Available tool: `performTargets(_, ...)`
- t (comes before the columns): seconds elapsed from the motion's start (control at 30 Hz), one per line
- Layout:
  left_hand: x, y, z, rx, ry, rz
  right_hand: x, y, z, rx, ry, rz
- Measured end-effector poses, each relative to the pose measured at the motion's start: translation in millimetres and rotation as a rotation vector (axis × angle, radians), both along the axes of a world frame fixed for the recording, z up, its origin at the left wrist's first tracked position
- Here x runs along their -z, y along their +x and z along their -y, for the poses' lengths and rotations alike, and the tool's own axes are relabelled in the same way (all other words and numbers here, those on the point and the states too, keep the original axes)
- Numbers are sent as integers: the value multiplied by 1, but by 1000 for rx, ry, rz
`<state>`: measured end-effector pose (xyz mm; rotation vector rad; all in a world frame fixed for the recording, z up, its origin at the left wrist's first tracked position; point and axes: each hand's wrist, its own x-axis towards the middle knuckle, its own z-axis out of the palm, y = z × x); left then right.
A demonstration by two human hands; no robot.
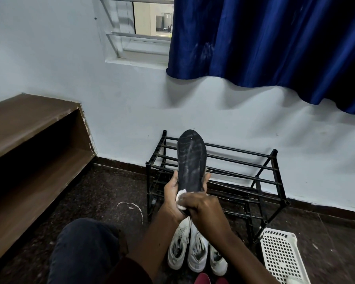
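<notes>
One shoe (191, 160), left hand (172, 192), right hand (203, 206), cloth (180, 195)

Three white sneakers (197, 251), one black shoe (191, 160)

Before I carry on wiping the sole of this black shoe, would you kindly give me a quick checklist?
1. Shoe secure: left grip wraps the black shoe near its heel: ok.
2. Sole turned up towards you: ok.
3. White cloth held in right grip against the sole: ok.
4. Sole clean: pale streaks show along it: not ok.
5. Cloth has a clean side left: cannot tell.
</notes>
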<state>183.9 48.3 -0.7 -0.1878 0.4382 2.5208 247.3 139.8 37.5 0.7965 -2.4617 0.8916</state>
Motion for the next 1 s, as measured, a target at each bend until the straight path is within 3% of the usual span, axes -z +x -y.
performTargets(0.17, 2, 0, -1, 30, 21, 31, 6, 6, -5, -21, 21, -34)
performTargets(0.27, 3, 4, -5, 73, -55, 13, 4, -16, -7, 140, 81, 22)
performTargets(0.37, 3, 6, -5, 93, -85, 2, 3, -30, -3, 239, -2, 64)
performTargets(0.67, 1, -5, 4, -29, -162, -14, 11, 0, -2, 64, -46, -6)
performTargets(0.9, 6, 8, -4, 81, -110, -18, 5, -35, -7, 338, -28, 158)
performTargets(1.0, -1, 7, -5, 80, -128, -58, 6, -28, 2, 322, 19, 70)
